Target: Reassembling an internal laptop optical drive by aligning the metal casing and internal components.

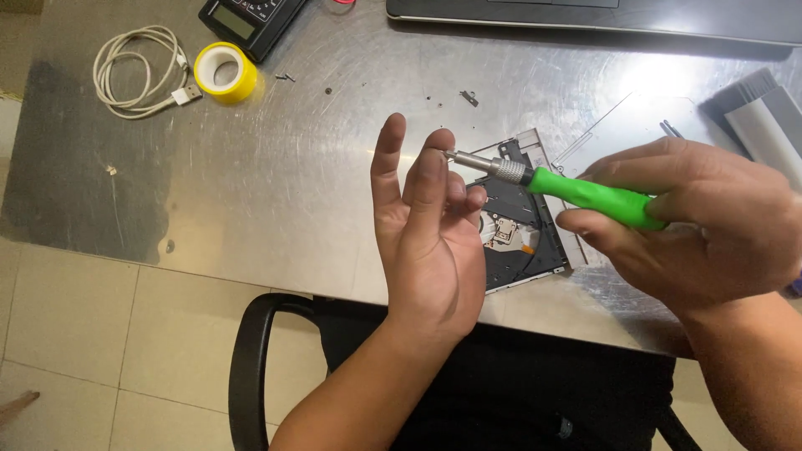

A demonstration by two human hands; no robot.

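Note:
My right hand (702, 225) grips a screwdriver (585, 192) with a green handle and a silver knurled shaft, held level and pointing left. Its tip meets the fingertips of my left hand (426, 242), which is raised palm-up with the fingers spread; whether a small part sits between fingertip and tip I cannot tell. Beneath both hands an opened optical disc drive (518, 242) lies on the steel table (276, 184), its black inner tray and spindle exposed. The drive's thin metal cover (626, 125) lies just behind it.
A yellow tape roll (225, 72) and a coiled white cable (138, 71) sit at the far left. A black meter (251, 21) and a laptop edge (601, 15) line the back. Small screws (286, 78) lie loose. A grey brush (760, 117) is at right. A black chair arm (251, 367) is below.

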